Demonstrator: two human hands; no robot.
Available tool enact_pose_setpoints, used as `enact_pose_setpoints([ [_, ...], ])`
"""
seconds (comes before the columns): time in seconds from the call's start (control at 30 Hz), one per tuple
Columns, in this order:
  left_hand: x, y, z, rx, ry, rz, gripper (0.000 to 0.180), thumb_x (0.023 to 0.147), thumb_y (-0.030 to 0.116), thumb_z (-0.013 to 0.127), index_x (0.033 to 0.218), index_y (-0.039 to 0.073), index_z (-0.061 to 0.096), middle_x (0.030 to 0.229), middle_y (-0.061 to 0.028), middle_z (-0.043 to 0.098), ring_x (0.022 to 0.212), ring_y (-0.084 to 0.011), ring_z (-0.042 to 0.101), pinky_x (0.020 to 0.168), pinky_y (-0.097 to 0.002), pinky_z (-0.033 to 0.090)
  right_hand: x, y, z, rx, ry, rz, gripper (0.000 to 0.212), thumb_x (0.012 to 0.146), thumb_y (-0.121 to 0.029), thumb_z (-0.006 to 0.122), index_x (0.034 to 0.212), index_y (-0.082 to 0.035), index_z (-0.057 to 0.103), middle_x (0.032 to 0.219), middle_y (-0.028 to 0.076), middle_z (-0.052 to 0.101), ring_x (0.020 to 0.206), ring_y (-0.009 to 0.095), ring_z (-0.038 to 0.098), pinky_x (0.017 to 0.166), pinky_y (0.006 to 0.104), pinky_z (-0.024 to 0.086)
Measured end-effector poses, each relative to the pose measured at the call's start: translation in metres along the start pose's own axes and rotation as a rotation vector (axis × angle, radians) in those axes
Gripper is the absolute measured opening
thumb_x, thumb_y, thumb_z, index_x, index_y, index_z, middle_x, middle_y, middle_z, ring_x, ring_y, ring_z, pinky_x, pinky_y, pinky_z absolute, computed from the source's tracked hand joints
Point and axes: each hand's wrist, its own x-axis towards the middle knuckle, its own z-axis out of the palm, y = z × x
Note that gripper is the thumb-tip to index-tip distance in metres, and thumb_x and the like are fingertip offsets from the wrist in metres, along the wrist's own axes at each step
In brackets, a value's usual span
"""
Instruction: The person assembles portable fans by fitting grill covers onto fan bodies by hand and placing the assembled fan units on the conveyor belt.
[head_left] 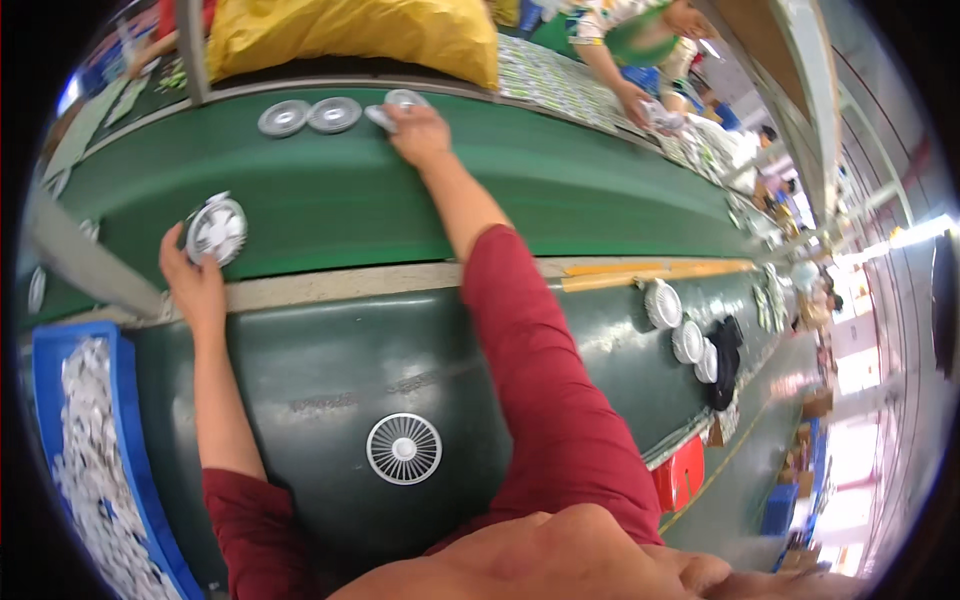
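Note:
My left hand (195, 278) grips a white fan head (216, 231) by its lower edge, and the blades show inside its round frame. It is held up at the near side of the green conveyor belt (330, 185). My right hand (420, 136) reaches across to the far side of the belt, its fingers closed on a white round fan part (408, 99), slightly blurred. To the left of that hand, two round fan parts (334, 115) lie side by side on the belt. A white fan grille (403, 449) rests flat on the dark green table (330, 350) before me.
A blue bin (128, 400) of small white parts stands at the left. Several white fan parts (688, 342) and a black item (727, 360) sit at the table's right. Beyond the belt are a yellow bag (350, 42) and another person's hand (634, 103). A red stool (680, 474) stands lower right.

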Motion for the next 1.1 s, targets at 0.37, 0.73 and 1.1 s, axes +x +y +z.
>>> enact_pose_setpoints([
  [0.37,0.0,-0.008,-0.01,0.166,-0.106,0.047,0.035,0.083,0.01,0.052,0.118,0.011,0.058,0.105,-0.0116,0.066,0.093,-0.0315,0.062,0.083,-0.0417,0.048,-0.111,-0.085,-0.164,0.698,-0.269,-0.515,0.061,0.075,-0.015,0.067,0.134,-0.015,0.05,0.115,0.016,0.063,0.098,0.036,0.061,0.084,0.0428,0.051],
  [0.73,-0.006,0.002,-0.021,0.31,-0.173,-0.052,0.017,0.087,0.018,0.052,0.103,0.011,0.052,0.081,-0.0171,0.066,0.08,-0.038,0.064,0.07,-0.0507,0.048,-0.025,-0.123,-0.124,1.116,-0.655,-0.392,0.045,0.085,-0.025,0.069,0.123,-0.003,0.059,0.12,0.008,0.062,0.11,0.019,0.058,0.091,0.0331,0.048],
  [1.1,-0.008,0.014,-0.01,0.241,-0.157,-0.08,0.015,0.09,0.019,0.05,0.103,0.012,0.05,0.078,-0.0143,0.065,0.076,-0.0368,0.064,0.067,-0.0516,0.048,0.062,-0.085,0.036,-0.006,-0.354,0.014,0.067,0.08,-0.065,0.056,0.137,-0.033,0.045,0.14,0.007,0.047,0.128,0.031,0.043,0.097,0.0608,0.036],
])
